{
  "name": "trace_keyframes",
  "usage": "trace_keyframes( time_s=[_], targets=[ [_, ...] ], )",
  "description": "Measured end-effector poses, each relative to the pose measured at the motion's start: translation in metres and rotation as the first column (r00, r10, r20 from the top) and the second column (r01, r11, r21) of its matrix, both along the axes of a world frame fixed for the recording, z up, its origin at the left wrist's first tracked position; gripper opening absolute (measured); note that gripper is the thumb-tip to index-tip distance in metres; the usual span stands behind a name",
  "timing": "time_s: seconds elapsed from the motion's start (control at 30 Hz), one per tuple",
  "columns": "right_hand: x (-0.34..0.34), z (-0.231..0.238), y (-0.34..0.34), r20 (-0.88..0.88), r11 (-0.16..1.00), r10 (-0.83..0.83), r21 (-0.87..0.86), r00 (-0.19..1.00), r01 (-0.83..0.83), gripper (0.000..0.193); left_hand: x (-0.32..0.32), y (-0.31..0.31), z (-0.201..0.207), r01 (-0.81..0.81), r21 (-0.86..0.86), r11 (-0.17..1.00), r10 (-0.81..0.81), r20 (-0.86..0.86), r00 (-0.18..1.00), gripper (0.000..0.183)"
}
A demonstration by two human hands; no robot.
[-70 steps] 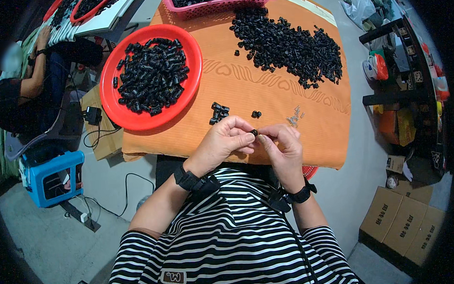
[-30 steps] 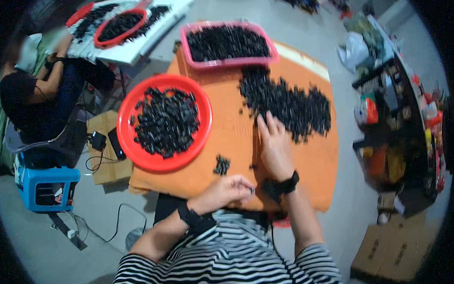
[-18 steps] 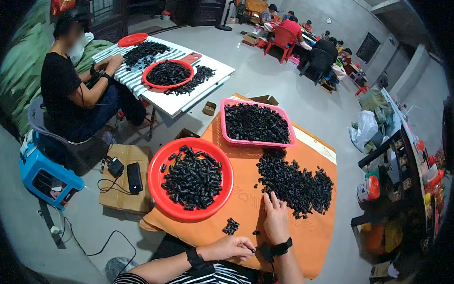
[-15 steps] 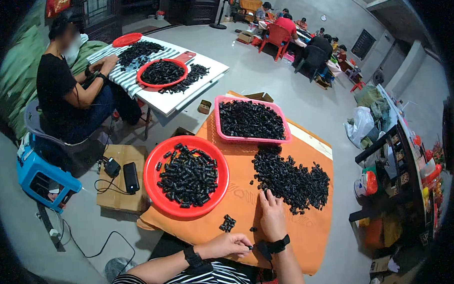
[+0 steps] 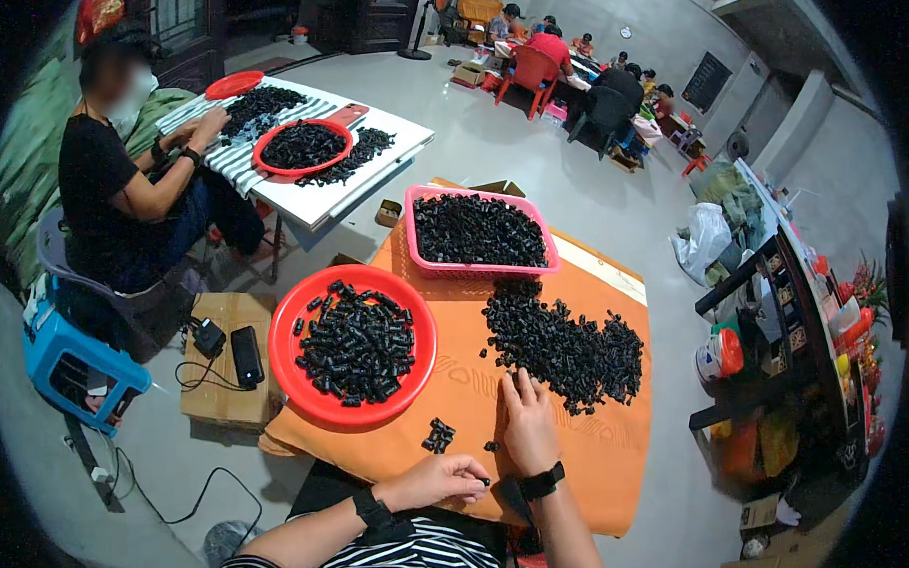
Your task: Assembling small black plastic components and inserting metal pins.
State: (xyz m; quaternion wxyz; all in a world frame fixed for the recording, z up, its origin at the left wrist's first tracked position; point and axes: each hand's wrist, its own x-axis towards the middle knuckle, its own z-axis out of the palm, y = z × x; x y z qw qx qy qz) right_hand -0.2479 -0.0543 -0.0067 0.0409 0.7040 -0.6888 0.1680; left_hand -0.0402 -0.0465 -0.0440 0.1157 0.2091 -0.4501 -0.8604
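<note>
Close to the table's near edge, my left hand pinches a small black plastic piece between thumb and fingertips. My right hand lies palm down with fingers stretched out, its tips at the near edge of a spread pile of small black pieces. A little cluster of joined-looking black parts rests on the orange cloth beyond my left hand. A single loose piece sits between my hands.
Left of the pile stands a red round tray of longer black parts; behind it, a pink basket full of small black pieces. A cardboard box carries a black power bank. Across, a co-worker sits at a white table.
The whole view has shifted slightly, so the scene sits further left. My left hand still pinches the small piece; the right fingers, still by the pile, look slightly more spread.
</note>
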Motion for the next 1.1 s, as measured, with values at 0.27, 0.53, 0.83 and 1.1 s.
trace_keyframes(
  time_s=[0.27, 0.53, 0.83, 1.1],
  targets=[
    [-0.009, -0.009, 0.007, 0.056, 0.996, 0.087, -0.032, 0.995, -0.085, 0.054, 0.002, -0.007, 0.014, -0.014, -0.021, 1.0, 0.015, 0.024, 1.0, 0.021],
    [-0.014, 0.005, 0.021, 0.33, 0.997, 0.075, -0.032, 0.941, -0.068, 0.04, -0.001, -0.014, 0.009, -0.054, 0.045, 0.997, 0.055, -0.016, 0.998, 0.02],
    [-0.007, -0.008, -0.015, 0.12, 0.991, 0.103, -0.1, 0.987, -0.091, 0.05, 0.001, -0.005, 0.01, -0.044, 0.012, 0.999, 0.043, 0.004, 0.999, 0.022],
    [0.012, 0.0, 0.023, 0.167, 0.994, 0.097, 0.032, 0.981, -0.104, 0.054, 0.002, -0.011, 0.011, -0.07, 0.017, 0.997, 0.07, 0.014, 0.997, 0.019]
  ],
)
